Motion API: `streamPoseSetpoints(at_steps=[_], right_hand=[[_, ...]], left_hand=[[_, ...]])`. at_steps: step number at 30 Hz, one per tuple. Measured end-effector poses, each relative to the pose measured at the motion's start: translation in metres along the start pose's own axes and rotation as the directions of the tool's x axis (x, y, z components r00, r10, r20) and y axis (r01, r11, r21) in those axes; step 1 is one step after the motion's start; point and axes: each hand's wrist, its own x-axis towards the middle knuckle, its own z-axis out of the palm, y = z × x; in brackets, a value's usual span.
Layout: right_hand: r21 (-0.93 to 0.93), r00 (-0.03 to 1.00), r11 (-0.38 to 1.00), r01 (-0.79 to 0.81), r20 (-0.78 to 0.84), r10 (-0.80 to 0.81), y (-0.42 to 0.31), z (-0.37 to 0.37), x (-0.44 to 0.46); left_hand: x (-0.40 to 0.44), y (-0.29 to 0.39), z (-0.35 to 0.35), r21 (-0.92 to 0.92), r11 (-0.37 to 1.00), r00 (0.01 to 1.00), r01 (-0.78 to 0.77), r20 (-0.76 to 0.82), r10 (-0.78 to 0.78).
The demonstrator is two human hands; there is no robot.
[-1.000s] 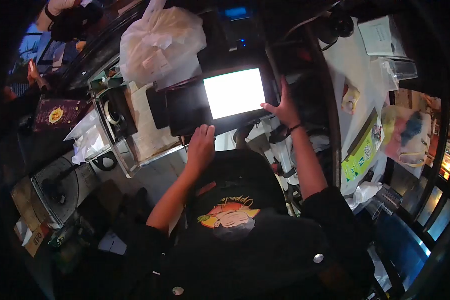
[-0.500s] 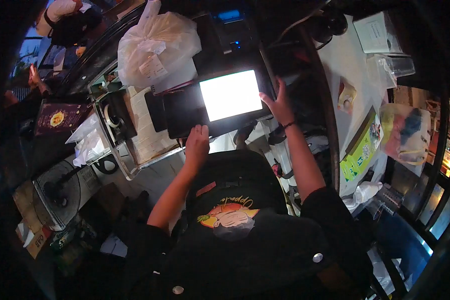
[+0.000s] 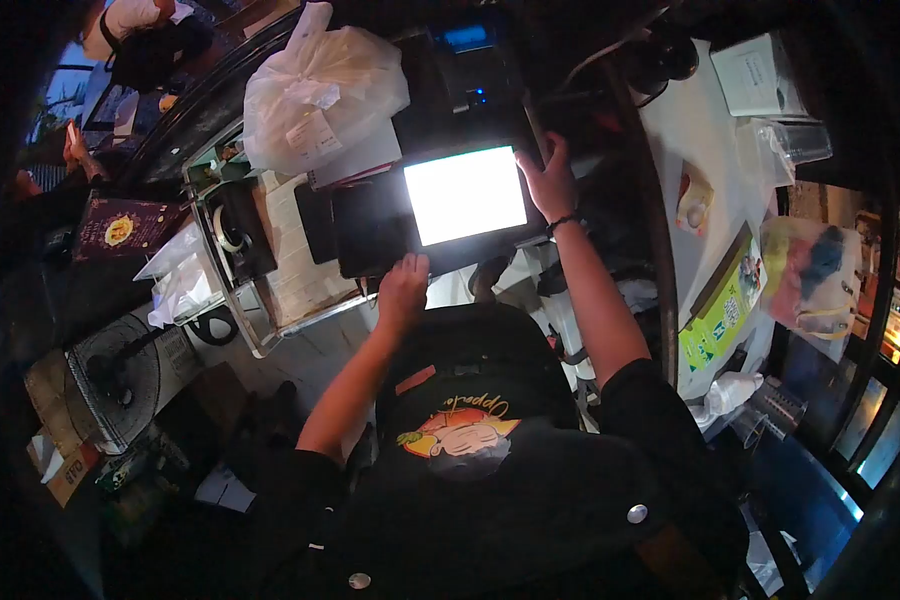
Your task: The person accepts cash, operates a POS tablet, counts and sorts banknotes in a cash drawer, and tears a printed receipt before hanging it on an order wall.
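- We find the right hand point(image 3: 555, 183) higher beside the lit screen point(image 3: 465, 196) than a second ago.
- We note its thumb moved from the lower right corner to near the upper.

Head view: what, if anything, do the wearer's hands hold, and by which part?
A hold cannot be told: the right hand is at the right edge of the bright screen, the left hand at the near edge of the dark panel.

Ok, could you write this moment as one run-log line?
left hand: at near edge of dark panel | right hand: open, thumb by lit screen's right edge | tied plastic bag: beyond, leftward
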Motion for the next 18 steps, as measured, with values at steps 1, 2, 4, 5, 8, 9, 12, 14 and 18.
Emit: streamPoseSetpoints(at_steps=[1, 2, 4, 5, 8, 9, 12, 14, 18], right_hand=[[0.030, 0.999, 0.999, -0.030, 0.033, 0.029, -0.002, -0.002, -0.001], [0.028, 0.999, 0.999, -0.028, 0.034, 0.028, -0.003, -0.003, -0.002], [-0.016, 0.999, 1.000, -0.018, 0.041, 0.018, -0.004, -0.004, -0.003], [-0.017, 0.999, 1.000, -0.016, 0.043, 0.017, -0.003, -0.003, -0.003], [-0.087, 0.999, 0.996, 0.000, 0.050, 0.004, 0.004, -0.002, -0.002], [-0.052, 0.996, 0.997, 0.058, 0.076, -0.053, 0.009, -0.003, -0.002], [0.009, 0.983, 0.990, 0.138, 0.124, -0.138, 0.019, -0.005, 0.000], [0.034, 0.975, 0.986, 0.161, 0.148, -0.165, 0.023, -0.007, 0.001], [0.102, 0.967, 0.982, 0.159, 0.186, -0.176, 0.018, -0.011, 0.001]], left_hand=[[0.000, 0.002, 0.000, -0.001, 1.000, 1.000, 0.003, -0.031, -0.003], [0.001, 0.003, 0.000, -0.003, 1.000, 0.998, 0.006, -0.062, -0.007], [0.000, 0.004, 0.000, -0.010, 1.000, 0.998, 0.010, -0.064, -0.011], [0.000, 0.004, -0.001, -0.013, 1.000, 0.998, 0.014, -0.066, -0.015], [0.000, 0.003, -0.001, -0.030, 1.000, 0.996, -0.002, -0.086, 0.000], [-0.001, 0.003, -0.001, -0.031, 1.000, 0.996, -0.001, -0.086, -0.001], [-0.001, 0.002, 0.000, -0.025, 1.000, 0.998, -0.001, -0.065, 0.000], [-0.002, 0.001, 0.001, -0.002, 1.000, 0.997, -0.010, -0.080, 0.010], [-0.002, -0.001, 0.003, -0.013, 1.000, 0.998, -0.006, -0.057, 0.006]])
